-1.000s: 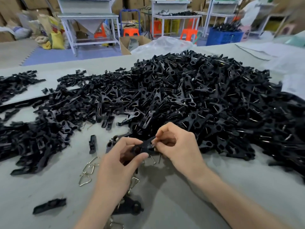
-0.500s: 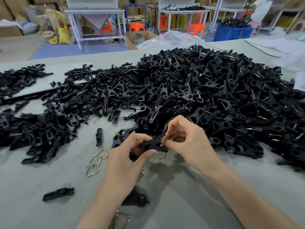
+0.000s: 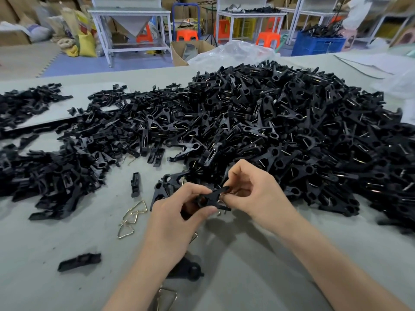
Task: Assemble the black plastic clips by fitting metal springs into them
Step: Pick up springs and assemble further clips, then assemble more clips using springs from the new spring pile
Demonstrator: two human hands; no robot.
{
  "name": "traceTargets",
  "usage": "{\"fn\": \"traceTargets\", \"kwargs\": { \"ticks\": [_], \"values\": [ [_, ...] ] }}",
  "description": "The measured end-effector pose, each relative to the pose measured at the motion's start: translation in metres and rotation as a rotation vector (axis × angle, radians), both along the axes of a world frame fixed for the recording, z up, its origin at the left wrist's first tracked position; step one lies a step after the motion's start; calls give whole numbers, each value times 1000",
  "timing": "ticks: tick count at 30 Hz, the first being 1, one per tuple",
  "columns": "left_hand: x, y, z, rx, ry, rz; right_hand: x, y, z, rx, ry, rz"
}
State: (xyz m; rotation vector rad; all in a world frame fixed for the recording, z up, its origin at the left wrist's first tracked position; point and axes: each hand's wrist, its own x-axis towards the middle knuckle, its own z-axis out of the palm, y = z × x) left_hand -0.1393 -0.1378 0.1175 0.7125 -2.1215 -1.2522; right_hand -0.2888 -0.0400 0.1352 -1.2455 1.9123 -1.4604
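Both hands meet over the grey table [image 3: 247, 272], just in front of a big heap. My left hand [image 3: 173, 223] grips a black plastic clip [image 3: 210, 198] by its rounded end. My right hand [image 3: 253, 194] pinches the clip's other end, where a thin metal spring [image 3: 226, 193] shows between the fingertips. How far the spring sits in the clip is hidden by my fingers. Loose triangular metal springs [image 3: 130, 218] lie to the left of my left hand, and one more spring [image 3: 166, 298] lies under my left forearm.
A large heap of black clips [image 3: 280, 131] fills the table's middle and right. Another spread of black clip parts [image 3: 51, 171] covers the left. Single black pieces [image 3: 79, 261] [image 3: 135, 184] lie near the front. Benches, stools and a blue crate [image 3: 317, 43] stand behind.
The hands stay together on the same clip, with the fingers shifting slightly around the spring end. The camera has tilted a little, so the scene sits differently in the frame.
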Motion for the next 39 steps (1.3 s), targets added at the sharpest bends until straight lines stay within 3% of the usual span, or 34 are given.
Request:
{"fn": "traceTargets", "kwargs": {
  "ticks": [4,9,23,28,35,39],
  "values": [
    [1,0,0,-40,-7,-3,-4,1,1,25,50,29],
    [1,2,2,-262,-88,-56,1,-1,-4,62,200,43],
    [0,3,0,-394,-10,-59,2,-2,-6,90,117,28],
    [1,0,-2,-236,44,39,3,-2,-1,11,-92,68],
    [0,1,-4,4,181,59,13,-7,0,-118,-666,12],
    [0,1,-3,24,189,68,18,-8,0,-81,-718,22]
  ]
}}
